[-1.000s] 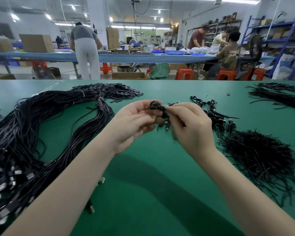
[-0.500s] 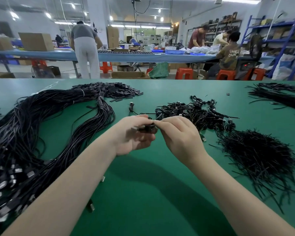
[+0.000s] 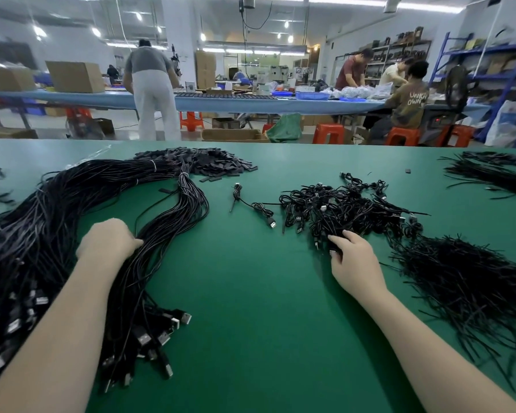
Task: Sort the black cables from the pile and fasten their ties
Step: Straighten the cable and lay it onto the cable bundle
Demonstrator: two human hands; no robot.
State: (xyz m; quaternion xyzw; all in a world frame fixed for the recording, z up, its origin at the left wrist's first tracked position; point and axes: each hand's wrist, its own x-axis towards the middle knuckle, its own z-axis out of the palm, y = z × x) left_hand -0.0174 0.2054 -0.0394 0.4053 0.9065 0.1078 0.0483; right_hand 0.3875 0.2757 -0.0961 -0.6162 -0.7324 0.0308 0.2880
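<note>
Left hand rests on the long black cable bundle along the table's left edge, fingers hidden, grip unclear | right hand fingers curl into the coiled cable pile right of centre | green table | loose ties by the right edge

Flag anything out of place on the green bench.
One stray: a single black USB cable lies uncoiled on the green table, apart from the heap of coiled tied black cables at its right. The left hand is at the long black cable bundle, the right hand at the heap.
</note>
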